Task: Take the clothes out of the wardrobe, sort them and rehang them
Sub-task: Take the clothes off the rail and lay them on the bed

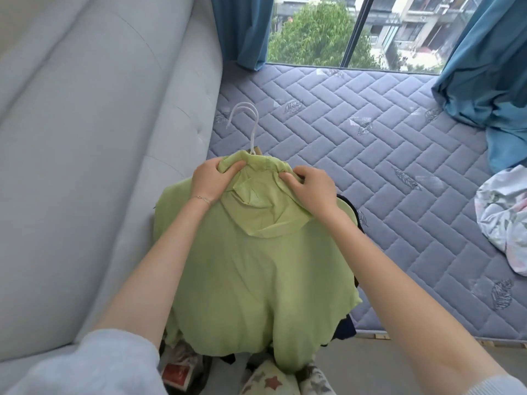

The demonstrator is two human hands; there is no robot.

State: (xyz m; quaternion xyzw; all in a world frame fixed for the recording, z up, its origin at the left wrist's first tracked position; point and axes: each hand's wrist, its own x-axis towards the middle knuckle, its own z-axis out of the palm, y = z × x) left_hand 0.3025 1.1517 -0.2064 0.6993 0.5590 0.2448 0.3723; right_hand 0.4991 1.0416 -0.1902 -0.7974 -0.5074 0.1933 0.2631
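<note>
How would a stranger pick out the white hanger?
Find the quilted blue-grey mattress below the window. At its left edge, left hand and right hand grip the collar of a green hooded top. The white hanger sticks out beyond that collar, the only plastic among fabrics.

A: Where are the hands?
B: Both arms reach toward 12 o'clock, forearms bare. The left hand [209, 181], at 11 o'clock, and the right hand [310, 189], at 1 o'clock, each pinch the green jacket [251, 266] with curled fingers.

Two hands [209, 181] [312, 187], one green garment [256, 269]
</note>
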